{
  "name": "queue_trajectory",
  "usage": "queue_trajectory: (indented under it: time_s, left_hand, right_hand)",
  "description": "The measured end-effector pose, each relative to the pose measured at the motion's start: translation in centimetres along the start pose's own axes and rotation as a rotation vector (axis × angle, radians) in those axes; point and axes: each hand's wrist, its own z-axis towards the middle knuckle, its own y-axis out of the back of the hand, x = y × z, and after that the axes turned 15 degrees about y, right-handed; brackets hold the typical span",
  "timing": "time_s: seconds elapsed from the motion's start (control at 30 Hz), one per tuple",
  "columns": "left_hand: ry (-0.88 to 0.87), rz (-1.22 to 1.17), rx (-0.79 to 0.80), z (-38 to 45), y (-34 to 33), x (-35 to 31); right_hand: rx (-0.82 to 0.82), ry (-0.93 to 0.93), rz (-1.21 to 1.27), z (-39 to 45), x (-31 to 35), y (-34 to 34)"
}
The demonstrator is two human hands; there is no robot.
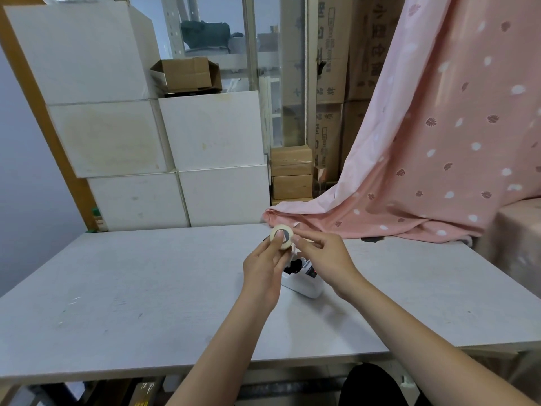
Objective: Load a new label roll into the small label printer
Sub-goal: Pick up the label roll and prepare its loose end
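Above the open printer (pixel 304 278) on the bench (pixel 131 288), I held the roll (pixel 281 236) clamped in my left hand (pixel 263 271), my right hand (pixel 322 259) pinching at its edge, probably to free the label end before loading.

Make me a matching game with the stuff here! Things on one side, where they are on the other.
Things:
1. label roll
2. label printer
3. pink curtain
4. open cardboard box

Places:
A. on the white boxes
B. draped onto the table's far edge
C. held in the left hand
D. on the table, under both hands

Pairs: 1-C, 2-D, 3-B, 4-A
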Motion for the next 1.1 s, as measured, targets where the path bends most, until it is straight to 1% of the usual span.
queue_trajectory:
  time_s: [0.27, 0.43, 0.53, 0.63, 0.83, 0.97, 1.1]
  left_hand:
    - [0.077, -0.106, -0.055, 0.7, -0.4, 0.9]
    - [0.131, -0.085, -0.107, 0.9, -0.8, 2.0]
    - [0.163, -0.09, -0.129, 0.8, -0.9, 2.5]
    - [0.203, -0.118, -0.1, 0.7, -1.1, 3.0]
    - [0.277, -0.206, -0.094, 0.5, -1.6, 3.7]
    - [0.303, -0.193, -0.08, 0.7, -1.5, 3.5]
    - [0.273, -0.126, -0.017, 0.6, -0.2, 2.8]
  right_hand:
    - [-0.02, 0.03, -0.033, -0.8, -0.7, -1.2]
    - [-0.147, -0.009, 0.056, -1.8, -1.5, -2.1]
    - [-0.19, -0.031, 0.081, -1.9, -1.7, -2.2]
    - [-0.208, -0.05, 0.092, -2.2, -2.0, -2.4]
    - [-0.254, -0.062, 0.061, -2.5, -2.6, -2.5]
    - [-0.247, -0.072, 0.057, -2.4, -3.0, -2.1]
    - [-0.207, -0.079, -0.003, -1.9, -2.8, -0.8]
